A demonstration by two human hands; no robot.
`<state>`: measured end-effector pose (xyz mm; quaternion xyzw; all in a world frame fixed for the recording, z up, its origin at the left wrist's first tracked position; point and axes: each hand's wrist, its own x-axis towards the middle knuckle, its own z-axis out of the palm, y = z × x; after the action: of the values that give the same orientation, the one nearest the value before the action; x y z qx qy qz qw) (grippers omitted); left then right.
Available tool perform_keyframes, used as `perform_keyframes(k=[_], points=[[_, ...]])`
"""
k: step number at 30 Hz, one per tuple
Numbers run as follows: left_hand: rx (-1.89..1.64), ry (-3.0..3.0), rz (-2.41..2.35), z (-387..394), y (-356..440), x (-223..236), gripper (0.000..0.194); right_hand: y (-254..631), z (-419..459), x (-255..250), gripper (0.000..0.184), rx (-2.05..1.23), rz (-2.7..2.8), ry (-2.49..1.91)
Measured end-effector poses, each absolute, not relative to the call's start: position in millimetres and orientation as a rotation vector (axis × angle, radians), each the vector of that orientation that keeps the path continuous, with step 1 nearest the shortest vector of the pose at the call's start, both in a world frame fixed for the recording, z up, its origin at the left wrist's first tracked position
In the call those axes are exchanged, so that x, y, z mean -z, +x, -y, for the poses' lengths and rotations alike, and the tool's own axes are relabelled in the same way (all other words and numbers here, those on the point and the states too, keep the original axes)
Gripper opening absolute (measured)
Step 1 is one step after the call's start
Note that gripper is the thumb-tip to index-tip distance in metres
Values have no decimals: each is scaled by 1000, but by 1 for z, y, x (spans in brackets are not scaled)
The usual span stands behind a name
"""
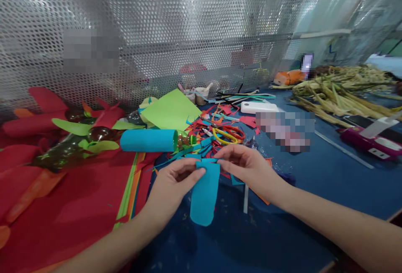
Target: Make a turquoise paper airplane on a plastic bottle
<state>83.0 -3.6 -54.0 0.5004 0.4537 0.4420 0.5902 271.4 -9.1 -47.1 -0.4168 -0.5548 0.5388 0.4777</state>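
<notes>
A blue paper strip with a rounded lower end hangs between my two hands over the table. My left hand pinches its upper left edge between thumb and fingers. At the upper right, my right hand pinches the narrow folded top of the same piece. Just beyond my hands lies a plastic bottle wrapped in a blue paper tube. Scissors with yellow and red handles rest among paper scraps behind my right hand.
Bottles with red and green paper fins lie at left by red paper sheets. A green sheet stands behind the blue tube. Dried husks, a white device and a magenta power strip are at right.
</notes>
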Motion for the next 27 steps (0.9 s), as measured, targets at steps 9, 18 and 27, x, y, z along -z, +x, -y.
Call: perform_keyframes(k=[9,18,27], points=[[-1078,1282,-1157,10,86,54,39,267,12,48,11,-1317,1310,-1005],[-1089,1346,-1148,10,84,52,34,267,16,51,8,-1276,1385,-965],[-1086,1407,-1061,7,86,54,5,266,18,49,8,-1269,1434,-953]])
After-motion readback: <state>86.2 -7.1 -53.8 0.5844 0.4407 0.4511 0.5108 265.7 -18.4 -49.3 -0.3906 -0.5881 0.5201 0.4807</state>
